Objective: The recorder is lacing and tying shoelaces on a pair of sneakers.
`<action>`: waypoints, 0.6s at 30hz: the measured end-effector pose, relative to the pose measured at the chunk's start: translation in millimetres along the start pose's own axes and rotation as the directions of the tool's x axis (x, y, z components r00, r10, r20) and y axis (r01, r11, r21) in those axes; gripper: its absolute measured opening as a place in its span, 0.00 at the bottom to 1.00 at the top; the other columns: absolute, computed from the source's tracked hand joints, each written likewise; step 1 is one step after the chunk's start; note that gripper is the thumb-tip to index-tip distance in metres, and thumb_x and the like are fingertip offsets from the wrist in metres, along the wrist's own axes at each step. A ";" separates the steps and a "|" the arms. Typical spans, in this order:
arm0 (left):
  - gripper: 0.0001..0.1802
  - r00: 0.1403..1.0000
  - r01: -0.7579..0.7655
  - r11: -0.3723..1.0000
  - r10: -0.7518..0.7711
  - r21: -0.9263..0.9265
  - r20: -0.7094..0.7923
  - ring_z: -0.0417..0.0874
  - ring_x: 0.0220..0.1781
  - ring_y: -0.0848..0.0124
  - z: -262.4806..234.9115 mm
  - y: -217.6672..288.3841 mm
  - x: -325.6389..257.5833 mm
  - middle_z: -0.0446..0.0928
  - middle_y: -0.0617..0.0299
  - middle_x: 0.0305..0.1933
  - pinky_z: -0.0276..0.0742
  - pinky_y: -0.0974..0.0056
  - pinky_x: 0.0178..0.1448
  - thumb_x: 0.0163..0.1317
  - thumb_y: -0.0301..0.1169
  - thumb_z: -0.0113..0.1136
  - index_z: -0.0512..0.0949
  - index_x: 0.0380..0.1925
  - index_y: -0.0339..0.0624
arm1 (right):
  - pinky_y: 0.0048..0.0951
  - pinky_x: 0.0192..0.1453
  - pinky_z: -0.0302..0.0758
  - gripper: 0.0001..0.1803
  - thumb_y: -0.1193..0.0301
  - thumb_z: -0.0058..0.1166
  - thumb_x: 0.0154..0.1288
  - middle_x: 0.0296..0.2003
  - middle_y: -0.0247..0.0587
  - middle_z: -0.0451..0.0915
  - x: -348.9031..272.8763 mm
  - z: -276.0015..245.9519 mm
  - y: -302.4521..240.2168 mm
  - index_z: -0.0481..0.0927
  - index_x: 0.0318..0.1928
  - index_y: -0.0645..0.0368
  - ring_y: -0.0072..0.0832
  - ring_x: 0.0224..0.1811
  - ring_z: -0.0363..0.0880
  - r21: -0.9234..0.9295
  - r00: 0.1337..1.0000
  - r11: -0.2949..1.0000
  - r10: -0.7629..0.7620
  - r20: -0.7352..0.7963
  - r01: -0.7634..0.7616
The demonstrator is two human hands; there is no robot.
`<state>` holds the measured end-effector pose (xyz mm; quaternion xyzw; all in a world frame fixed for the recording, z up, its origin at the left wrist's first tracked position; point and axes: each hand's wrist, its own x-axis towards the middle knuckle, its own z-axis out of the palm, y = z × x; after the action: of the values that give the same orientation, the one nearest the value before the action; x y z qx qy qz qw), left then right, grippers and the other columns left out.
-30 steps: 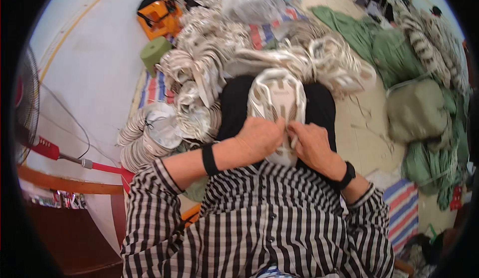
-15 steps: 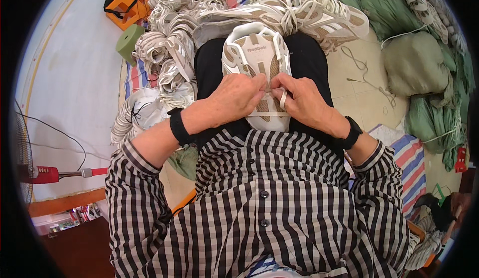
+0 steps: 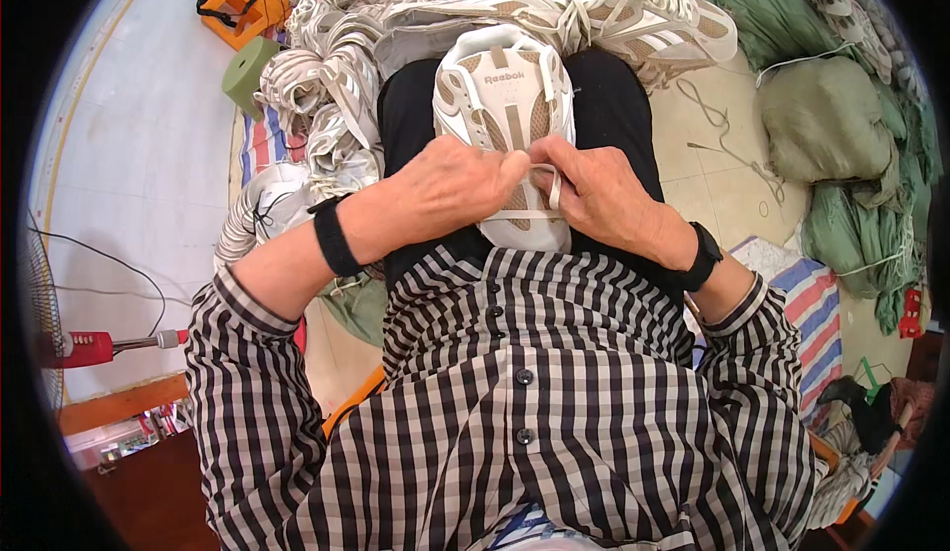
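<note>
Shoe (image 3: 510, 106): lay on the lap (image 3: 618, 106) between the thighs, toe toward the body, collar away. Pale upper, brown mesh panels.
Left grip (image 3: 463, 183): curled narrow, thumb and index together over the shoe's midline. Whether it pinched lace: hidden, couldn't tell.
Right grip (image 3: 606, 190): narrow, fingertips pinching pale lace (image 3: 557, 190) beside the left fingertips. A short loop hung below.
Main risk, my read: lace could slip the right pinch. Cause: fingertip hold only, flat lace, little bite.
Loop: could twist or hook a finger if pulled fast. Cause: slack sitting right under the fingers.
Lace run near the toe: crossed the upper flat. Uneven pull from the two sides could skew it; likely cause, one hand tugging harder.
Eyelets (image 3: 463, 96): upper ones on the left side looked unlaced. A missed hole was possible, since the hands blocked the view of the lower rows.
Shoe seat: could roll or slide. Cause: both hands up at the lacing, neither clearly bracing the sole, only the lap under it.
Shoes beyond the knees (image 3: 658, 32): close past the collar. A forward slide could bump them.
Floor cord (image 3: 725, 126): loose, right of the knee. Foot snag possible; feet not visible.
</note>
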<state>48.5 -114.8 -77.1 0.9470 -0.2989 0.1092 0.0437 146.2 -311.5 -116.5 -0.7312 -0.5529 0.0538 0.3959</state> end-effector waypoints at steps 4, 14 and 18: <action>0.07 0.991 0.107 0.990 -0.114 0.096 0.072 0.79 0.19 0.61 -15.7 -4.4 -36.3 0.71 0.59 0.17 0.72 0.59 0.21 0.60 0.24 0.55 0.66 0.30 0.40 | 0.45 0.30 0.73 0.09 0.77 0.50 0.59 0.23 0.50 0.78 -2.0 -9.8 -3.9 0.73 0.42 0.59 0.48 0.26 0.79 0.204 0.994 0.975 0.072 0.082 -0.087; 0.08 0.704 0.710 0.678 -0.684 0.191 -0.190 0.80 0.20 0.55 -47.1 -22.1 -198.3 0.76 0.54 0.19 0.73 0.57 0.24 0.59 0.24 0.60 0.72 0.35 0.44 | 0.42 0.26 0.69 0.11 0.66 0.54 0.65 0.17 0.47 0.71 -9.5 -32.6 -55.8 0.72 0.31 0.60 0.47 0.22 0.75 0.263 0.838 0.948 -0.289 0.462 0.182; 0.06 0.573 0.820 0.539 -0.759 0.194 -0.310 0.81 0.22 0.53 -64.0 -40.8 -262.6 0.77 0.52 0.20 0.74 0.55 0.26 0.61 0.26 0.59 0.72 0.35 0.44 | 0.35 0.25 0.67 0.09 0.66 0.52 0.71 0.22 0.37 0.73 -44.2 -91.1 -75.5 0.76 0.34 0.57 0.33 0.21 0.73 0.685 0.696 0.725 -0.455 0.555 -0.072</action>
<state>-149.0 74.2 -76.8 0.9578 0.1894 0.2131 -0.0359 118.5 -390.8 -22.2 -0.3997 -0.6815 0.4691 0.3947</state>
